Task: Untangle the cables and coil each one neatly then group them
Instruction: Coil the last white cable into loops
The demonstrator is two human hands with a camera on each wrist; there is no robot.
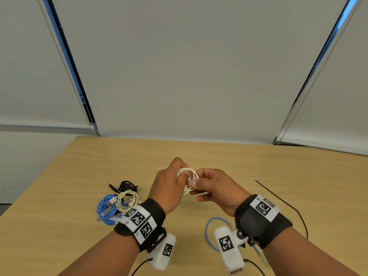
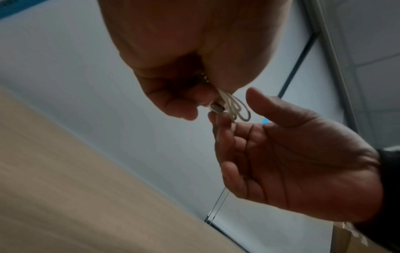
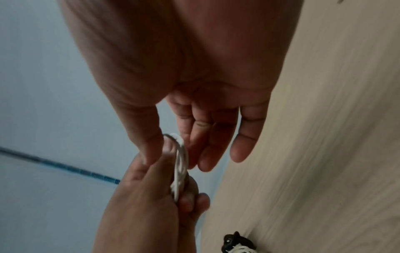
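Nearest, loose blue cable (image 1: 211, 234): it lies on the wooden table (image 1: 219, 156) near the front edge, under the right wrist, in one open loop.
Black strand (image 1: 286, 204): thin, it runs on the table toward the right edge, well apart from the other cables.
Coiled group: a blue coil (image 1: 106, 211), a cream coil (image 1: 128, 200) and, behind them, a black coil (image 1: 127, 186) lie together on the left part of the table; the cream one touches the blue one, and the black one is just beside them.
Left hand (image 1: 169, 186): raised over the middle of the table, fingers curled and clamped on the white cable coil (image 1: 188, 179); the thumb presses the loops from the side.
White cable coil: small, several loops, held in the air between both hands, not touching the table.
Connector (image 2: 217, 107): a metal plug end of the white cable, seen in the left wrist view beside the left fingers.
Right hand (image 1: 217, 191): thumb and forefinger pinch the coil at its near side; the other fingers (image 3: 244, 137) are loosely stretched and a little apart.
Far: pale roller blinds (image 1: 189, 66) behind the table.
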